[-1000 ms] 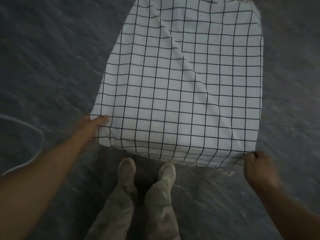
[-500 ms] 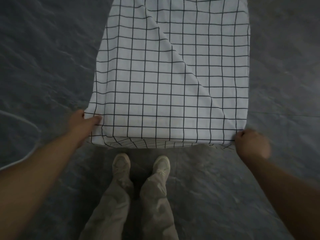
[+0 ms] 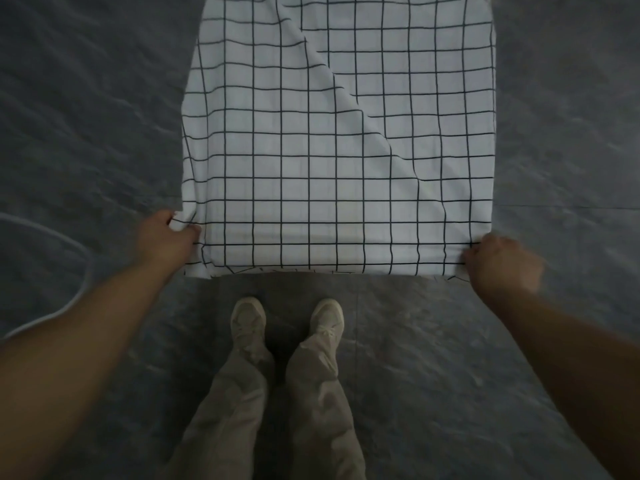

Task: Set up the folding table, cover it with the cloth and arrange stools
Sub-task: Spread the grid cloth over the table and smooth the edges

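Note:
A white cloth [image 3: 311, 150] with a black grid pattern lies spread over the table, which it hides completely. A diagonal fold runs across it from the top centre toward the lower right. My left hand [image 3: 166, 239] pinches the cloth's near left corner. My right hand [image 3: 502, 266] is closed on the near right corner. The near edge hangs a little over the front, just beyond my shoes. No stools are in view.
Dark grey stone-look floor [image 3: 86, 116] surrounds the covered table on all sides. A pale cable [image 3: 74, 244] curves across the floor at the left. My legs in beige trousers and light shoes [image 3: 247, 318] stand right at the near edge.
Both hands have shifted with the near corners, and the near edge now lies straight and level. The cloth looks flatter and squarer than before.

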Demonstrator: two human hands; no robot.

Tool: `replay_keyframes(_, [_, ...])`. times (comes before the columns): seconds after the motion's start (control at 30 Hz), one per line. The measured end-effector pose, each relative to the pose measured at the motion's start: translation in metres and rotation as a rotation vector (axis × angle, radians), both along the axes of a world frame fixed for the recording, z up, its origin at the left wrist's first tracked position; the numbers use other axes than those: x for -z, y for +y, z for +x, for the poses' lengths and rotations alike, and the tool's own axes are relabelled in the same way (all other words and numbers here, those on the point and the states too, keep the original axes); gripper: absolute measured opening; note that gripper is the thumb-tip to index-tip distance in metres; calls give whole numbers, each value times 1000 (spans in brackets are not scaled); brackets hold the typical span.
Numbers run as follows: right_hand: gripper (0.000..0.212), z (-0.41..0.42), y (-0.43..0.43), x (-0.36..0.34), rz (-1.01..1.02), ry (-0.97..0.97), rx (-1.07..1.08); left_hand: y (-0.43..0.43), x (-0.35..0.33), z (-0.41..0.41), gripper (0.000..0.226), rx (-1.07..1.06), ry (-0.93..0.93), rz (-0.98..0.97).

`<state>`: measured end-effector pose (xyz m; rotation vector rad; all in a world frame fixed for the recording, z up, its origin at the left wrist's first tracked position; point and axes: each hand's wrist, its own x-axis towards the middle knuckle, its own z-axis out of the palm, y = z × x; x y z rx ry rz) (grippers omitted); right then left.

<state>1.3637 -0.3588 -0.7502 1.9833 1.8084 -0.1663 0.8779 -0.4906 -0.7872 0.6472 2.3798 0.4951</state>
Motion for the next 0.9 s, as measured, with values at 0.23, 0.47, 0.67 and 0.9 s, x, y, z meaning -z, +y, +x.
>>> replay_keyframes(0.23, [24,-3,-4,-4,-10,-27,-22,-4,-2,0,23,31,56,-6])
replay_keyframes(0.47, [24,-4,-24,-10,-69,-48,-20,-13,-2,-5,33,43,63,-47])
replay_keyframes(0.67, [20,1,-41,-5,-117,-54,35,-26,-3,-5,38,36,54,-114])
replay_keyframes(0.9, [48,-10,-42,-16,-4,86,244,-24,-12,2,72,-236,-4,-84])
